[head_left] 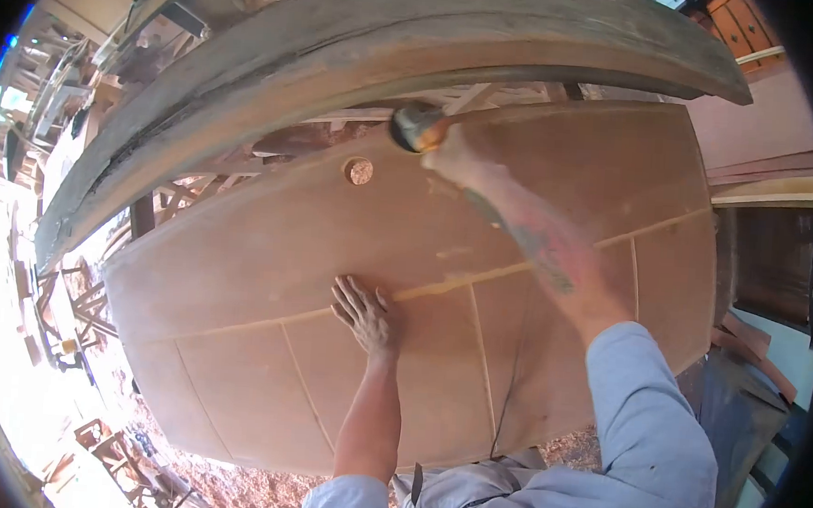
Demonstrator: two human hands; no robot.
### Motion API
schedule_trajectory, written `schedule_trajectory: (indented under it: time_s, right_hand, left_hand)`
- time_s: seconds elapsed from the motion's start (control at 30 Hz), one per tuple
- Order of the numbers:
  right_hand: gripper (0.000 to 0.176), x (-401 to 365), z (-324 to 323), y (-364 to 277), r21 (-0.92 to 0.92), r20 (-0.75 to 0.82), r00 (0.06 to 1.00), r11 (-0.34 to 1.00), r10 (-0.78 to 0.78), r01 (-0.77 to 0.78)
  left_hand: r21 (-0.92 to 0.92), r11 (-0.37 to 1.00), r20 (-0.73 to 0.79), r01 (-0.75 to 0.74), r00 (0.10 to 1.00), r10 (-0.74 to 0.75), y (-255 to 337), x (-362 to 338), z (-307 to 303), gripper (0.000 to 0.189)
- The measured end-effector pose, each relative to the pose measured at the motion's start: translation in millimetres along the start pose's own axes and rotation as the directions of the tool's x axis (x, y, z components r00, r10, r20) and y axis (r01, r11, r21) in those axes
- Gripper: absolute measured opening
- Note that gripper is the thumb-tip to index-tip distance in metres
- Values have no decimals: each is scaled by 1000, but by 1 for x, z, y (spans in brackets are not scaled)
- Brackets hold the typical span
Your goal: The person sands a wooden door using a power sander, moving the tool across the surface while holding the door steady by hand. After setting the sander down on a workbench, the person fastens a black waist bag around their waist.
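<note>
My left hand [363, 318] lies flat on a large brown wooden panel [352, 232], its fingers stretched out next to a pale seam. My right hand [459, 158] reaches to the panel's far edge, closed around a handheld sander [417, 129] with a dark round head and an orange part. The tool is blurred, so its exact kind and whether it touches the wood are hard to make out. To the left of the tool, a round hole [360, 171] goes through the panel. Several thin pale lines cross the panel's near half.
A long curved wooden piece [382, 43] arches just beyond the panel. A dark cord [513, 382] runs over the near right part. Wood shavings [262, 492] cover the floor below. Stacked boards [766, 155] stand at the right, and wooden frames [105, 459] at the lower left.
</note>
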State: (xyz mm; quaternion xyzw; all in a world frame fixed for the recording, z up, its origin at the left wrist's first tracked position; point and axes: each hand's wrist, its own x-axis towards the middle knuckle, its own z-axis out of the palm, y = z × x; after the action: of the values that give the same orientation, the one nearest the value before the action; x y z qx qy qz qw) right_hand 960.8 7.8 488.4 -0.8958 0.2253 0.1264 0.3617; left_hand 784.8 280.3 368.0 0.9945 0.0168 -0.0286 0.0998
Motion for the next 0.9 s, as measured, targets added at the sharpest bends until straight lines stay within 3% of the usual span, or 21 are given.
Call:
schedule_trajectory:
  time_s: [0.1,0.17,0.27,0.33,0.4,0.47,0.57,0.6,0.67,0.9]
  right_hand:
    - [49,23,63,-24,91,-28,995,991,-101,103]
    - [44,1,42,-52,-24,19,991,991,-129,129]
    - [40,9,50,-40,-1,-14,994,995,-104,104]
    - [38,-6,22,-33,-27,-6,999,999,-32,32]
    - [38,-15,-8,-11,12,187,982,1000,25,-28]
    - [40,-17,-23,22,-70,24,1000,998,5,-4]
    - [45,-19,-59,57,-110,-51,998,993,34,-39]
    - [45,-19,-70,66,-111,-49,998,993,35,-41]
    - [44,-20,-93,83,-129,-72,982,974,176,-184]
    - [46,-14,-137,147,-86,-175,963,971,207,-224]
  left_hand:
    - [-4,999,-31,-33,999,33,-11,-1,10,62]
    - [-31,999,-44,-40,998,39,-11,-1,8,62]
    - [-44,998,-44,-36,998,34,-8,-1,2,61]
    - [-36,999,-39,-28,999,27,-10,1,1,60]
    - [-12,999,-93,-48,995,47,-12,1,4,60]
    - [-12,998,-110,-62,992,60,-8,-1,2,59]
    - [6,997,-143,-80,987,80,-8,1,2,58]
    - [20,996,-154,-87,984,89,-9,1,3,58]
    - [14,997,-140,-77,987,78,-11,1,3,57]
    - [-10,1000,-87,-24,996,23,-7,1,-2,57]
